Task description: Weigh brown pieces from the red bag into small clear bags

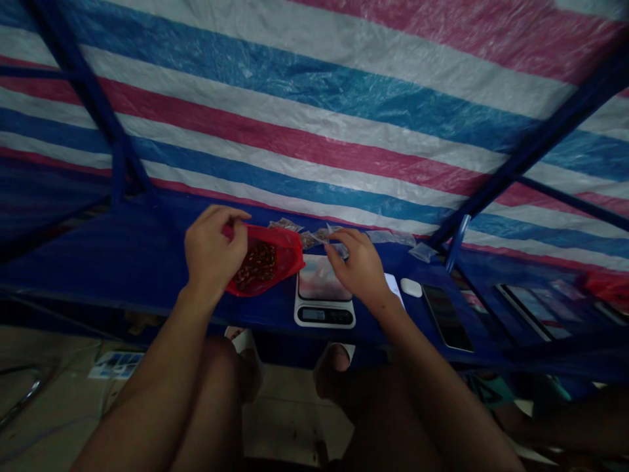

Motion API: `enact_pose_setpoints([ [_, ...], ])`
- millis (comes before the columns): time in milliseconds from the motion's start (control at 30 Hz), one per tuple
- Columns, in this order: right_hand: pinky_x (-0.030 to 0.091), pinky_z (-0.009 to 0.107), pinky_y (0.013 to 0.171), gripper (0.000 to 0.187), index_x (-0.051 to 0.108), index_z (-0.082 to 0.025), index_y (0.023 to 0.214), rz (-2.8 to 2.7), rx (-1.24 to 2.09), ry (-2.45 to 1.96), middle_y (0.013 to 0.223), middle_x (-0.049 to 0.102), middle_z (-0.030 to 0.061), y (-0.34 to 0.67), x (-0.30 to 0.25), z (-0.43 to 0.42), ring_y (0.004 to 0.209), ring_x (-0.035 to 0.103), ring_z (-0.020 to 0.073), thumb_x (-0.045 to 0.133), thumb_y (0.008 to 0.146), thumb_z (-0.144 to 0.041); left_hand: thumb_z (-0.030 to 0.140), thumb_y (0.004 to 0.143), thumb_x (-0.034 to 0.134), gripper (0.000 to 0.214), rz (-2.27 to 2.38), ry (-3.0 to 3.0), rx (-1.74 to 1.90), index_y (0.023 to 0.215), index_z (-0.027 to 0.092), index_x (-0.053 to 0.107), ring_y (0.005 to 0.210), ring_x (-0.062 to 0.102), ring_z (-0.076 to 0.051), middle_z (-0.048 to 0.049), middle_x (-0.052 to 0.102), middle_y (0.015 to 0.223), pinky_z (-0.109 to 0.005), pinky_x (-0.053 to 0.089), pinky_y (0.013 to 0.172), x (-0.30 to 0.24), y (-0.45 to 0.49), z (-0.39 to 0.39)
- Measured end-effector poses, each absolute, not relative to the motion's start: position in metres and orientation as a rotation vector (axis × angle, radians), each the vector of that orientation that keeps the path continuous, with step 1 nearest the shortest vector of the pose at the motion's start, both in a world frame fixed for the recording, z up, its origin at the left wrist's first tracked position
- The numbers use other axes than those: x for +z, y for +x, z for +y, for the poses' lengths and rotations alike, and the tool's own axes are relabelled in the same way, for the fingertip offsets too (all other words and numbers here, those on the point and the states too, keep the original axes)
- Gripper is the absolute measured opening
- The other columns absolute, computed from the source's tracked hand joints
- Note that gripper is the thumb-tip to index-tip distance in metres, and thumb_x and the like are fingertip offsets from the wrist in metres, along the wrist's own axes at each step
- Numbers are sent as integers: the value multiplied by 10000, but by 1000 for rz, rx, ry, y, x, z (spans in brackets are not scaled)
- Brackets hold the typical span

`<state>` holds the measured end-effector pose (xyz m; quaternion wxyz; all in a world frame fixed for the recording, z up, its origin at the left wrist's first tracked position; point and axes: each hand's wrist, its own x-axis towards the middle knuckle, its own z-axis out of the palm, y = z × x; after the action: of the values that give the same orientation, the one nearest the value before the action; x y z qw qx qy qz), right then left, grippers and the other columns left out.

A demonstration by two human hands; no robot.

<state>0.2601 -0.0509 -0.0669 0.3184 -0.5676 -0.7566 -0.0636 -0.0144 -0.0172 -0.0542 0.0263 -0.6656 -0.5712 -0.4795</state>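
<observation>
My left hand (216, 252) is curled at the left side of a red plastic bag (289, 252), thumb and forefinger closed at its rim. The bag lies open, with many small dark brown pieces (258, 265) inside. My right hand (361, 265) hovers above the right part of a white digital scale (301, 308), its thumb and forefinger pinched at a small clear plastic bag (340, 250) that the fingers partly cover. The scale's pan carries nothing I can make out; its display is too dim to read. Behind it lie small clear packets (308, 240) with brown contents.
More clear plastic bags (393, 237) lie along the back of the blue table (98, 255). To the right are a white earphone case (411, 287) and a black phone (446, 316). A striped tarp (314, 151) and blue metal posts (521, 151) bound the back.
</observation>
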Motion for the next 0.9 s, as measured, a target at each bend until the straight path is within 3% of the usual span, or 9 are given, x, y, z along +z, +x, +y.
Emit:
enact_pose_setpoints([
  [67, 501, 458, 1049, 378, 717, -168, 1248, -1975, -81, -1456, 1221, 762, 130, 238, -62, -53, 1164, 674, 305, 610, 1007, -438, 320, 941, 606, 313, -1803, -1899, -1510, 1216, 218, 717, 1213, 658, -288, -92, 709, 1262, -434, 509, 1107, -51, -22, -20],
  [167, 505, 486, 1024, 584, 665, -137, 1328, -1993, -29, -1552, 1198, 769, 166, 208, -62, -47, 1165, 677, 343, 674, 942, -576, 558, 825, 749, 776, -2076, -1973, -1256, 1463, 157, 565, 1362, 571, -385, -185, 596, 1476, -507, 490, 1136, -65, -40, -7],
  [200, 501, 495, 1027, 649, 642, -119, 1363, -2006, -32, -1605, 1212, 762, 187, 200, -63, -43, 1186, 669, 357, 685, 927, -598, 600, 809, 748, 829, -2190, -2061, -1127, 1472, 139, 557, 1340, 592, -397, -205, 609, 1467, -509, 510, 1109, -72, -46, 0],
  [267, 498, 509, 1024, 672, 629, -80, 1373, -2053, -37, -1731, 1221, 752, 228, 188, -66, -32, 1202, 662, 380, 694, 923, -576, 596, 868, 668, 648, -2369, -2190, -901, 1351, 163, 658, 1215, 674, -391, -185, 723, 1300, -503, 552, 1031, -83, -55, 13],
  [367, 511, 476, 989, 379, 723, -99, 1202, -2154, 34, -1867, 1148, 775, 222, 181, -67, -17, 1128, 704, 353, 614, 989, -392, 445, 946, 558, 365, -2415, -2171, -826, 1141, 205, 752, 1075, 726, -385, -153, 785, 1106, -495, 579, 923, -80, -56, 18],
  [433, 513, 444, 969, 278, 759, -144, 1106, -2175, 59, -1863, 1104, 793, 181, 181, -62, -11, 1072, 726, 319, 540, 1011, -287, 356, 942, 544, 306, -2361, -2060, -972, 1128, 230, 753, 1046, 732, -363, -126, 790, 1082, -468, 585, 888, -69, -50, 11],
  [600, 479, 423, 1013, 318, 732, -210, 1221, -2093, -62, -1680, 1202, 785, 106, 183, -51, -7, 1149, 700, 293, 507, 997, -192, 309, 927, 568, 302, -2285, -1984, -1108, 1175, 271, 737, 1040, 725, -331, -86, 785, 1079, -447, 579, 900, -53, -37, -5],
  [733, 466, 455, 1022, 285, 746, -160, 1133, -2200, -15, -1838, 1114, 786, 165, 185, -59, -5, 1095, 710, 313, 494, 1007, -200, 322, 916, 599, 322, -2371, -2064, -986, 1217, 263, 699, 1072, 707, -368, -114, 757, 1144, -515, 569, 933, -63, -38, -5],
  [900, 470, 479, 1036, 461, 598, -78, 1365, -2052, -106, -1711, 1320, 660, 233, 180, -51, -21, 1224, 611, 358, 642, 949, -272, 419, 862, 722, 537, -2164, -1901, -1154, 1310, 166, 565, 1328, 541, -453, -226, 574, 1405, -619, 471, 1103, -58, -31, -19],
])
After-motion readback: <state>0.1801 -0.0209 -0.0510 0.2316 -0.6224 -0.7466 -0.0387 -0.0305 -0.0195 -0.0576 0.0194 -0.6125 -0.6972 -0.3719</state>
